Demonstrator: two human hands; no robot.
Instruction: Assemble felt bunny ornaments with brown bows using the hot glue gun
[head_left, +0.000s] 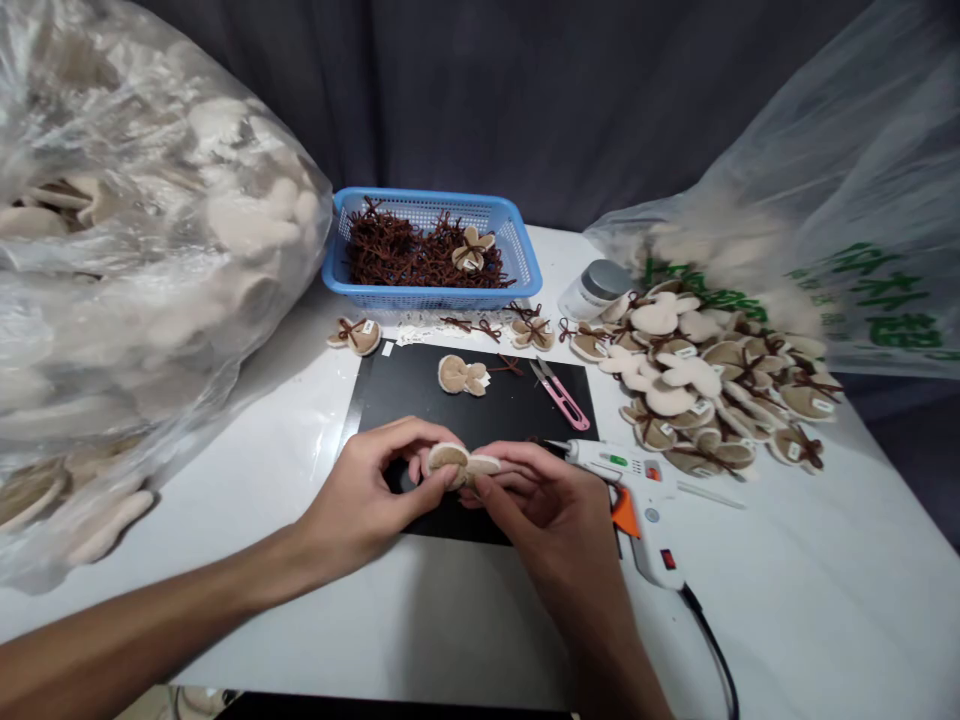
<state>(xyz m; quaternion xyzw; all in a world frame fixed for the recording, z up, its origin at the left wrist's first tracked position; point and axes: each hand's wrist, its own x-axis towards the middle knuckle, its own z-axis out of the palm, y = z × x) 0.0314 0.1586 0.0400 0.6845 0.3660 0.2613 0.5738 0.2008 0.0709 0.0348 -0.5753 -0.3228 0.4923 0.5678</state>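
Note:
Between my two hands is a small tan and cream bunny-shaped fabric piece, held above a black mat. My left hand pinches its rounded end between thumb and fingers. At the eared end, my right hand grips it the same way. Another bunny piece lies flat on the mat beyond my hands, with a small white tag at its edge. Near it are a brown bow and pink-handled thread snips. A white glue gun with an orange trigger lies just right of my right hand.
A blue basket of brown bows stands at the back. A large clear bag of fabric pieces fills the left. Finished-looking bunnies with bows are heaped at right, beside a grey-lidded jar and another plastic bag. A black cord trails frontward.

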